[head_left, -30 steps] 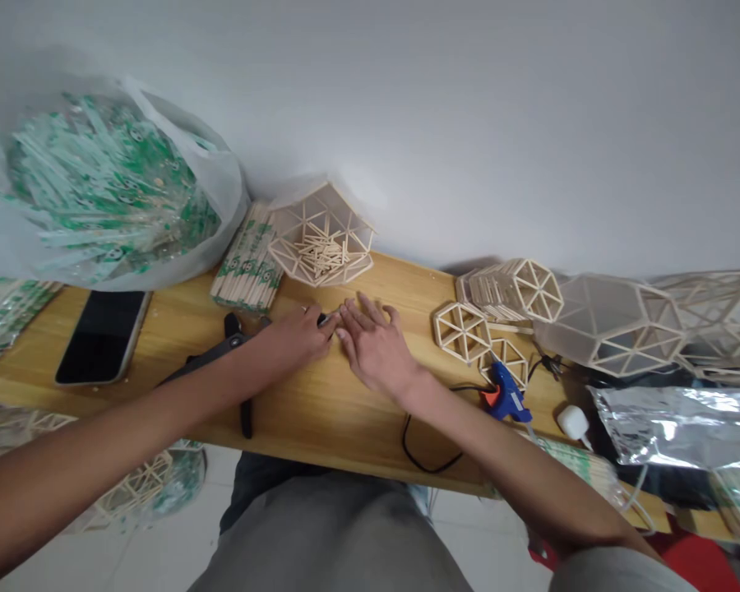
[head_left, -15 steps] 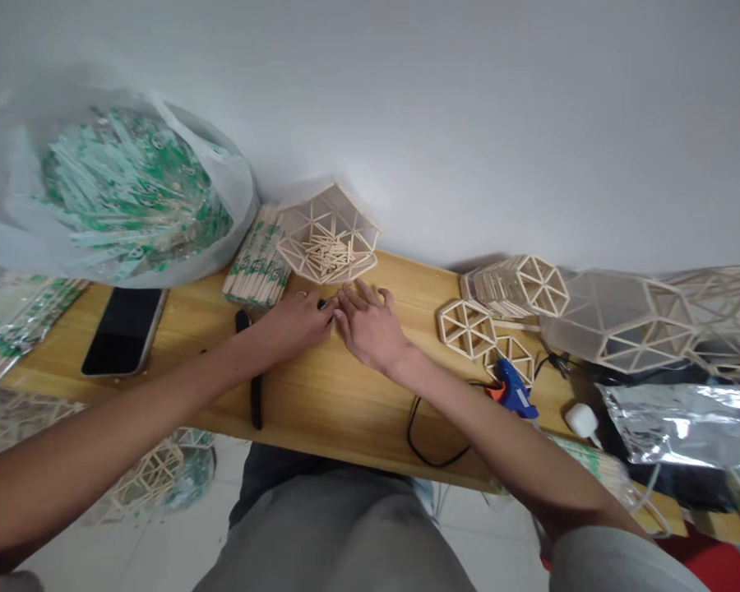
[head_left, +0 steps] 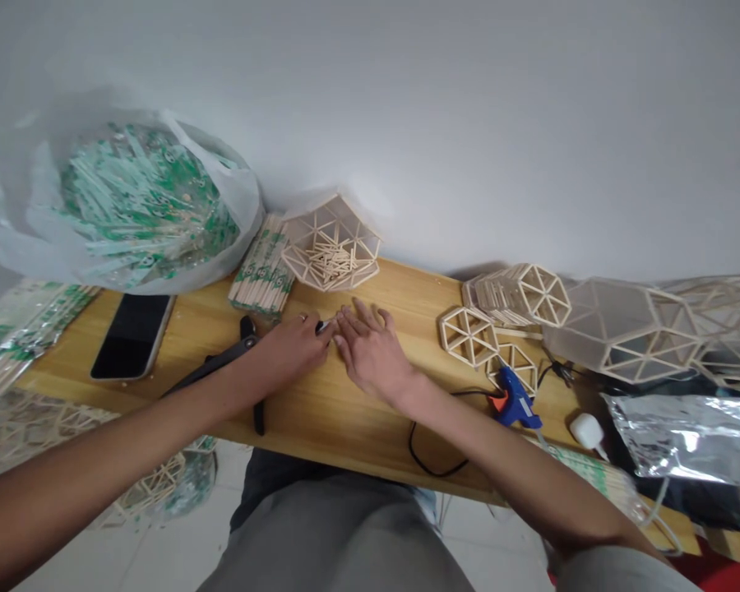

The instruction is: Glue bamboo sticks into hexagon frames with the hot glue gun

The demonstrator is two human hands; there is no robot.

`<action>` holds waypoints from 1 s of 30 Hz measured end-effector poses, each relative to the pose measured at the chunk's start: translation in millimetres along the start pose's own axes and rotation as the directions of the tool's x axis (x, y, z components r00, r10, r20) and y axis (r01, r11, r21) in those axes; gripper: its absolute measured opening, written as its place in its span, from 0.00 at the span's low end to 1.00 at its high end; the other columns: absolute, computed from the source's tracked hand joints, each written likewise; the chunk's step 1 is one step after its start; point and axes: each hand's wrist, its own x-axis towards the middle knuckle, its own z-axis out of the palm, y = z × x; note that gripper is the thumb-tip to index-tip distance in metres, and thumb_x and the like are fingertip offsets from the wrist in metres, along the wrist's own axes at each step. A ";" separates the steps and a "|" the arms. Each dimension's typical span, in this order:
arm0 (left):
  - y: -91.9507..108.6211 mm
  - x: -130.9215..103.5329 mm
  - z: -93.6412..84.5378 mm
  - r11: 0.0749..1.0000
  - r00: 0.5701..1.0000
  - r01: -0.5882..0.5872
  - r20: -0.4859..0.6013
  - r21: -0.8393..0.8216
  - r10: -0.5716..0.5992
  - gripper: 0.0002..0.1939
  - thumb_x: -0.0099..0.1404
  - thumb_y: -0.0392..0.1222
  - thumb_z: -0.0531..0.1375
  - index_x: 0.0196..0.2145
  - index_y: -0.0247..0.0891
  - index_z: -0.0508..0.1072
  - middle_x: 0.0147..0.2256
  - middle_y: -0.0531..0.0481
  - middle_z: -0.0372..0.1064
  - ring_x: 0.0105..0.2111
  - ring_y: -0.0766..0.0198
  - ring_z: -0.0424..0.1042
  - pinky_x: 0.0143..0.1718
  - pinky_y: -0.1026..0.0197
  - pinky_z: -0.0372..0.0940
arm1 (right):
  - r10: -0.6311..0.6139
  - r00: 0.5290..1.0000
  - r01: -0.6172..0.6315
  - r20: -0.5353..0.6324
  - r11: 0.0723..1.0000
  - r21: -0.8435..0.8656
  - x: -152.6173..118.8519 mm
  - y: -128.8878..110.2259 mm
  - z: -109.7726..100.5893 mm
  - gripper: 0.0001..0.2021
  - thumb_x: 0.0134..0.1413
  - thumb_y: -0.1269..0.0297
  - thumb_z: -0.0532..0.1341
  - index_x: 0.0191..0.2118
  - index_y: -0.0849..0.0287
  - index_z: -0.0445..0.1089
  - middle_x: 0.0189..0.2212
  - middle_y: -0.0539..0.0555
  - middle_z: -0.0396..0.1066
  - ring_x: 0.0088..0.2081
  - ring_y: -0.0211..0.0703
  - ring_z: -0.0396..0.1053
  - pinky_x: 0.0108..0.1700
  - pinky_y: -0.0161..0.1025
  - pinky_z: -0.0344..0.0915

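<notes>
My left hand is closed over the middle of the wooden table, a ring on one finger. A small dark thing with a pale edge shows at its fingertips; its kind is mostly hidden. My right hand lies palm down beside it, fingers stretched and spread, their tips meeting the left fingertips. A black long-handled tool lies partly under my left forearm. Just beyond my hands, an open container made of sticks holds many short cut sticks.
Wrapped chopsticks and a plastic bag of wrappers stand back left, near a phone. To the right are hexagonal stick frames, a blue glue gun with its cord, a white plug and a silver pouch.
The view has tilted slightly, so everything sits a little lower. My left forearm has dropped, showing more of the black tool. Both hands stay together at the same spot.
</notes>
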 end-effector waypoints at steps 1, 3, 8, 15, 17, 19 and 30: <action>0.5 -2.6 0.9 1.000 1.000 -0.007 0.002 -0.001 0.007 0.19 0.75 0.36 0.56 0.61 0.30 0.72 0.42 0.35 0.74 0.42 0.48 0.76 0.35 0.56 0.68 | -0.009 1.000 0.009 0.002 1.000 0.003 -1.6 -0.4 -0.2 0.24 0.79 0.64 0.47 0.70 0.68 0.66 0.71 0.65 0.64 0.77 0.63 0.50 0.73 0.64 0.49; -1.7 -2.9 2.5 1.000 1.000 0.004 0.008 0.012 -0.004 0.19 0.75 0.35 0.55 0.61 0.30 0.72 0.42 0.35 0.74 0.42 0.49 0.76 0.35 0.56 0.68 | -0.014 1.000 0.014 0.004 1.000 0.002 1.6 0.5 -0.9 0.24 0.80 0.63 0.47 0.70 0.68 0.67 0.71 0.64 0.64 0.77 0.62 0.51 0.74 0.64 0.48; -13.8 7.4 1.7 0.996 0.996 0.080 0.043 0.037 -0.081 0.21 0.76 0.37 0.54 0.63 0.30 0.71 0.42 0.35 0.74 0.41 0.49 0.77 0.38 0.53 0.70 | 0.013 1.000 -0.013 -0.009 1.000 -0.020 19.3 3.0 -1.8 0.24 0.80 0.63 0.47 0.69 0.68 0.68 0.71 0.64 0.65 0.75 0.63 0.54 0.75 0.65 0.45; 7.2 -8.0 -3.4 0.996 0.996 -0.050 0.073 -0.071 0.055 0.21 0.76 0.37 0.56 0.64 0.33 0.71 0.43 0.36 0.73 0.42 0.49 0.76 0.36 0.55 0.70 | 0.039 0.999 -0.039 -0.007 0.999 0.024 -29.5 -3.5 1.2 0.24 0.80 0.61 0.48 0.69 0.67 0.68 0.70 0.64 0.66 0.77 0.62 0.50 0.75 0.65 0.46; 17.6 -8.7 -1.2 0.992 0.994 -0.093 0.050 -0.089 0.098 0.22 0.76 0.37 0.56 0.65 0.32 0.70 0.44 0.36 0.73 0.43 0.50 0.76 0.39 0.54 0.71 | 0.077 0.997 -0.077 -0.011 0.997 0.024 -46.5 -3.9 0.0 0.24 0.80 0.60 0.48 0.69 0.66 0.68 0.70 0.64 0.67 0.77 0.63 0.51 0.74 0.66 0.48; 30.9 -11.7 4.1 0.984 0.989 -0.141 0.017 -0.109 0.144 0.23 0.76 0.37 0.56 0.66 0.31 0.69 0.46 0.35 0.73 0.44 0.50 0.76 0.41 0.53 0.71 | 0.114 0.993 -0.114 -0.012 0.993 0.025 -65.0 -5.5 0.7 0.24 0.80 0.59 0.49 0.69 0.65 0.69 0.70 0.63 0.67 0.77 0.62 0.51 0.74 0.66 0.49; 63.0 -43.9 21.6 0.981 0.982 -0.189 -0.017 -0.051 0.188 0.27 0.73 0.31 0.53 0.68 0.27 0.65 0.45 0.34 0.74 0.43 0.50 0.75 0.41 0.52 0.72 | 0.114 0.989 -0.111 -0.096 0.993 0.034 -101.3 -18.9 30.2 0.26 0.79 0.58 0.51 0.71 0.68 0.66 0.71 0.61 0.64 0.75 0.57 0.56 0.77 0.60 0.51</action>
